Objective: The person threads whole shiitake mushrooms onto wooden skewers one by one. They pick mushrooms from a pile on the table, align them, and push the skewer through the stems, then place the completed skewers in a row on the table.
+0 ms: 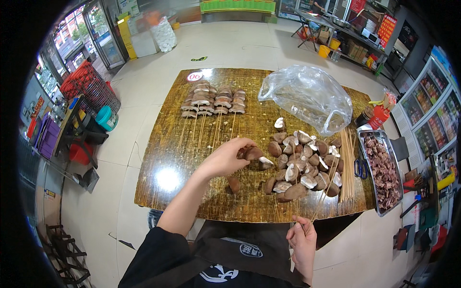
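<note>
My left hand is over the middle of the wooden table, its fingers closed around a brown mushroom piece. Just right of it lies a white-and-brown mushroom piece, and another brown piece lies below the hand. At the table's near edge my right hand pinches thin bamboo skewers that point up and away. A heap of cut mushrooms lies beyond it. Finished-looking rows of skewered mushrooms rest at the far left of the tabletop.
A clear plastic bag lies at the table's far right. Loose bamboo skewers, blue-handled scissors and a metal tray of cut meat line the right side. A red container of packets stands behind the tray.
</note>
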`<state>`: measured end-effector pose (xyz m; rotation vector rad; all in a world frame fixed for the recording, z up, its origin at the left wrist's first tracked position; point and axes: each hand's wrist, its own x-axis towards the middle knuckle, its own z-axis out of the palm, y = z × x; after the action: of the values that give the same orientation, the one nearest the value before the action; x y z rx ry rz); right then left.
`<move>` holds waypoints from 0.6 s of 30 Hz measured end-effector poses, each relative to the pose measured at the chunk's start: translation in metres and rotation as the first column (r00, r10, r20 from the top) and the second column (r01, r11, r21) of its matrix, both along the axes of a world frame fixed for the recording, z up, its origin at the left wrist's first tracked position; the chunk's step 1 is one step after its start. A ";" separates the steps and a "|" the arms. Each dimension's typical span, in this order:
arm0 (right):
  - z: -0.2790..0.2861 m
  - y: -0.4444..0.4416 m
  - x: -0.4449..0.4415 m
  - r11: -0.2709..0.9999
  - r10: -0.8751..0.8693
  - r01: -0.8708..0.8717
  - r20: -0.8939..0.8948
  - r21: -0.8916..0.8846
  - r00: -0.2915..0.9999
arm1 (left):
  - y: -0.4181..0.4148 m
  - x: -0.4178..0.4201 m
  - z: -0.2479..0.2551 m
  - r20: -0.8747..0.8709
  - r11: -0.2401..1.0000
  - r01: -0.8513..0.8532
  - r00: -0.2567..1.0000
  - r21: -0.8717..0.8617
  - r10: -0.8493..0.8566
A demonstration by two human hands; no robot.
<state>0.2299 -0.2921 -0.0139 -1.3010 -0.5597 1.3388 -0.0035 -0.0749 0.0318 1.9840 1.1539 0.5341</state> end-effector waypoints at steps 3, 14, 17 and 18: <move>-0.002 -0.002 0.002 1.000 0.018 -0.019 -0.017 -0.013 1.000 | -0.010 -0.005 0.001 0.294 0.969 0.070 0.956 -0.238 0.003; 0.010 -0.011 -0.009 0.972 0.235 -0.232 0.128 -0.035 0.964 | -0.015 0.008 -0.006 0.743 0.688 0.293 0.361 -0.664 0.563; 0.012 -0.012 -0.007 0.958 0.283 -0.271 0.162 -0.093 0.945 | -0.016 0.009 -0.006 0.740 0.717 0.227 0.368 -0.659 0.563; 0.012 -0.012 -0.008 0.960 0.278 -0.267 0.166 -0.087 0.946 | -0.017 0.011 -0.003 0.729 0.710 0.213 0.362 -0.671 0.580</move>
<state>0.2223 -0.3044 -0.0024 -1.4423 -0.8515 1.4846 0.0076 -0.0918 0.0285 0.5790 0.6399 1.0096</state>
